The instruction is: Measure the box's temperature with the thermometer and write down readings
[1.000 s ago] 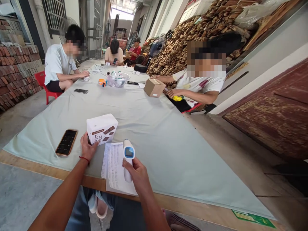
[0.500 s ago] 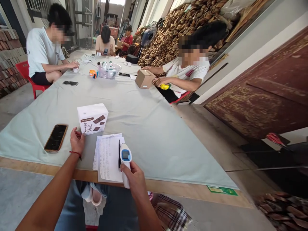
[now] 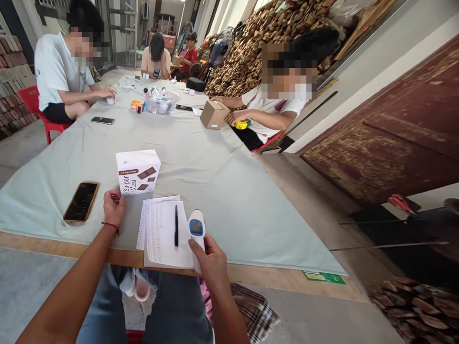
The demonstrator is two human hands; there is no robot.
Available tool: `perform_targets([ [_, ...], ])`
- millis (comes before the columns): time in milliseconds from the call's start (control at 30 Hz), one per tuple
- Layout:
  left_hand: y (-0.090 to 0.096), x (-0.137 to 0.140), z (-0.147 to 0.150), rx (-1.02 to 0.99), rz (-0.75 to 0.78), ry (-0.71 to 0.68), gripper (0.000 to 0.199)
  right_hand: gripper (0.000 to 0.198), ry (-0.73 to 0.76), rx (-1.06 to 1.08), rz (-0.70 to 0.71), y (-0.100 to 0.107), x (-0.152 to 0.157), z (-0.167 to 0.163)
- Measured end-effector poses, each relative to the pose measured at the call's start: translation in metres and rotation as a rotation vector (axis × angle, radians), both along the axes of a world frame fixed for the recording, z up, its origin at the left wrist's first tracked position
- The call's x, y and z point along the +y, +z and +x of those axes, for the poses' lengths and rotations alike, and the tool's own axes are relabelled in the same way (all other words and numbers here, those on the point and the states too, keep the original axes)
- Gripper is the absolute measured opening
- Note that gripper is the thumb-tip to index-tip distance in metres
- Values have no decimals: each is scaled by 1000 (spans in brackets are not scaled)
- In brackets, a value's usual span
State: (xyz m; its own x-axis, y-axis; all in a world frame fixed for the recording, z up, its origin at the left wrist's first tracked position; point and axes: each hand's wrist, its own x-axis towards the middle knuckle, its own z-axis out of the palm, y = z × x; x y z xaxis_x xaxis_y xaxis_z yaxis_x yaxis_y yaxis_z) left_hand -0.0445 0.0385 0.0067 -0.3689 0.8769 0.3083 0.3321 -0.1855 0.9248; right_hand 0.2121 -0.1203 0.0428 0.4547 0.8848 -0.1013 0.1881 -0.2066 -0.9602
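Note:
In my right hand (image 3: 211,263) I hold a white infrared thermometer (image 3: 197,230) with a blue-rimmed screen, wrapped by my fingers and thumb just right of the papers. My left hand (image 3: 114,209) rests on the cloth with loosely bent fingers, beside the lower left corner of a white "Super Meal" box (image 3: 138,173). Whether it touches the box I cannot tell. Handwritten sheets of paper (image 3: 163,251) lie between my hands, with a black pen (image 3: 176,225) on top. A phone in an orange-edged case (image 3: 81,202) lies left of my left hand.
Across the cloth-covered table (image 3: 251,215) stand a clear basin of bottles (image 3: 162,103), an orange tape measure (image 3: 136,106) and another phone (image 3: 103,120). On the right, a person handles a cardboard box (image 3: 214,115) and a yellow tape measure (image 3: 243,124). Others sit farther back.
My right hand has moved the thermometer rightward, away from the pen, which now shows whole on the paper. The left hand stays beside the box. The view has shifted slightly.

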Motion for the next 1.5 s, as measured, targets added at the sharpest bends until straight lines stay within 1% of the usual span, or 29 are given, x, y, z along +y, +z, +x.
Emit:
perform_targets([
  [67,4,-7,5,85,64,-9,21,60,-5,-207,-36,-7,10,13],
  [100,6,-13,8,152,107,-54,18,57,3,-341,-72,-9,15,19],
  [133,8,-18,13,228,153,-125,14,53,18,-472,-119,-12,20,26],
  [200,11,-30,23,387,231,-314,8,47,67,-678,-220,-16,30,36],
  [233,12,-36,28,456,254,-401,9,45,89,-750,-261,-17,34,40],
  [300,13,-45,35,567,259,-524,14,44,116,-851,-305,-19,41,46],
  [367,11,-50,37,647,227,-590,22,45,126,-925,-302,-22,44,49],
  [433,9,-51,35,694,195,-628,30,45,133,-974,-272,-25,45,51],
  [500,8,-50,33,718,187,-657,38,44,132,-1006,-219,-29,45,52],
  [567,7,-49,33,743,191,-686,44,42,64,-1031,-124,-33,44,50],
  [633,7,-49,34,779,186,-711,47,36,-31,-1022,25,-35,43,44],
  [667,7,-49,34,798,179,-717,49,33,-50,-992,99,-36,44,38],
  [700,7,-49,35,816,169,-720,49,30,-32,-948,154,-36,44,31],
  [733,7,-50,36,831,160,-718,49,28,18,-902,179,-36,46,23],
  [767,7,-50,36,841,153,-716,50,25,87,-865,171,-36,47,15],
  [833,6,-50,36,851,144,-713,50,23,196,-860,77,-35,52,-1],
  [933,6,-50,35,849,141,-723,51,23,239,-924,-48,-33,61,-17],
  [1000,6,-50,35,850,136,-726,52,26,244,-918,-62,-32,65,-20],
  [1067,5,-50,35,853,126,-722,52,33,253,-831,7,-33,66,-18],
  [1200,6,-51,37,851,107,-722,51,39,235,-478,322,-39,61,-13],
  [1267,7,-52,37,847,104,-726,51,40,205,-327,409,-44,56,-15],
  [1367,8,-53,38,847,98,-720,53,39,188,-215,426,-50,48,-22],
  [1467,8,-53,37,855,94,-719,53,23,160,-209,387,-50,43,-26],
  [1500,8,-53,37,856,94,-722,53,21,147,-211,367,-49,42,-27],
])
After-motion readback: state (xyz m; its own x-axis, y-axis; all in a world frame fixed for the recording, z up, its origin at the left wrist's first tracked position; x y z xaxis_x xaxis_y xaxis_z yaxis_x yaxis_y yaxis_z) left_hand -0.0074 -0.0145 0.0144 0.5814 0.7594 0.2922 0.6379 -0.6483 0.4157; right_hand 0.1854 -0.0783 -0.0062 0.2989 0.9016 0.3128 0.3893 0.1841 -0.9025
